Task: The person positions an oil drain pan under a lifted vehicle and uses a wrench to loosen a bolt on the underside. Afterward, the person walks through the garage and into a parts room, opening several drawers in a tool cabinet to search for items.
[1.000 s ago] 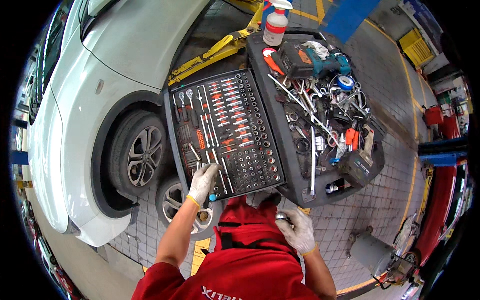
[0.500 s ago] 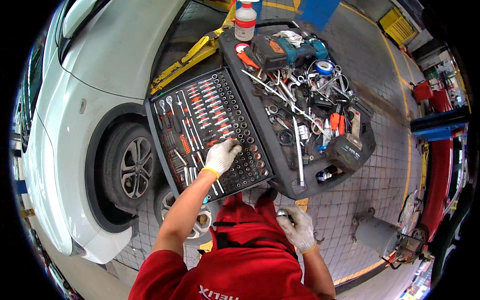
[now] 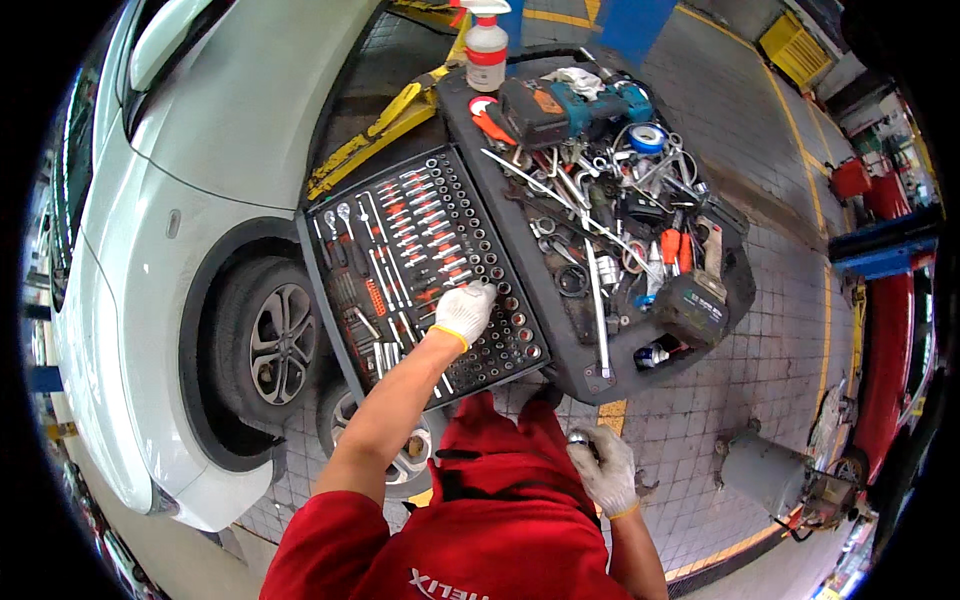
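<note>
An open socket-set tray [image 3: 336, 260] holds ratchets, extension bars and rows of chrome sockets in black foam with orange bits. My left hand [image 3: 464, 310], in a white knit glove, reaches onto the socket rows at the tray's right, fingertips closed around what I cannot make out, likely hidden under them. My right hand [image 3: 604, 465], also gloved, is low at my right side, closed on a shiny metal piece [image 3: 578, 440]. A grey cart top [image 3: 560, 362] beside the tray carries a heap of wrenches, pliers, a teal power tool [image 3: 590, 110] and a spray bottle [image 3: 486, 58].
A white car [image 3: 140, 300] with its wheel [image 3: 278, 342] stands at the left, above a loose wheel [image 3: 405, 450]. A yellow lift arm [image 3: 355, 160] lies behind the tray. A grey cylinder machine [image 3: 760, 470] stands at the lower right; a red car [image 3: 878, 370] is beyond.
My left hand has moved up and right from the tray's front edge onto the socket rows. The view has shifted, putting the cart further left in the picture. My right hand stays closed at my side.
</note>
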Available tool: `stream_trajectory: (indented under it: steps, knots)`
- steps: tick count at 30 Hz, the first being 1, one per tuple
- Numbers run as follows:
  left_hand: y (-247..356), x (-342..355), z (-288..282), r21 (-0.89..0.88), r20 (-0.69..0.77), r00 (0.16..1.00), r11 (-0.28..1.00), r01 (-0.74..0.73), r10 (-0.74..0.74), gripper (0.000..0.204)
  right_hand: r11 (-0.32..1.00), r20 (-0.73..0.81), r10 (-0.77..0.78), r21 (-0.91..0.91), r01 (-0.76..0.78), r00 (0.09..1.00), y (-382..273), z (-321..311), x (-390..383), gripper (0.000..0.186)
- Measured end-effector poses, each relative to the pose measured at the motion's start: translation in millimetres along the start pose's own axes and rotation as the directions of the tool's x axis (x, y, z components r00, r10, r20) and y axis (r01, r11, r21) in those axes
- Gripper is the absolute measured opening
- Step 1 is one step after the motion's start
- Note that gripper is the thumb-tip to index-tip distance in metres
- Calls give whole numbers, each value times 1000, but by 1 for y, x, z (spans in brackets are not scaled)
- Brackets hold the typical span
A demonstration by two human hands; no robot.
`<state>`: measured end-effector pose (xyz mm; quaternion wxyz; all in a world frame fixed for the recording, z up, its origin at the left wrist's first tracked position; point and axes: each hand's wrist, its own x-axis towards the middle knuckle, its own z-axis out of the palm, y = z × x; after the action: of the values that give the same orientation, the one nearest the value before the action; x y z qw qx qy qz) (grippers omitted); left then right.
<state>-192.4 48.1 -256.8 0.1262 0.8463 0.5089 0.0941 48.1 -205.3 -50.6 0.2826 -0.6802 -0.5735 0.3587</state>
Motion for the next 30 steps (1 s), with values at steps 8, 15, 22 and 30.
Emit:
stream_trajectory:
  steps: [8, 15, 22, 30]
  knots:
    - [18, 23, -3, 167, 131, 990, 983, -76, 54, 16, 999, 46, -40, -15, 41, 998, -2, 2, 9, 21]
    - [-5, 33, -22, -105, 270, 950, 976, 189, -155, 25, 997, 76, -67, -40, 70, 995, -3, 4, 15, 22]
    - [-44, 21, -78, -439, 270, 800, 671, 598, -536, 51, 996, 68, -82, -28, 84, 994, -6, 9, 14, 21]
    - [-238, -19, -89, -395, -27, 495, 464, 793, -869, 57, 996, 167, -37, -77, 50, 985, -26, 22, 23, 26]
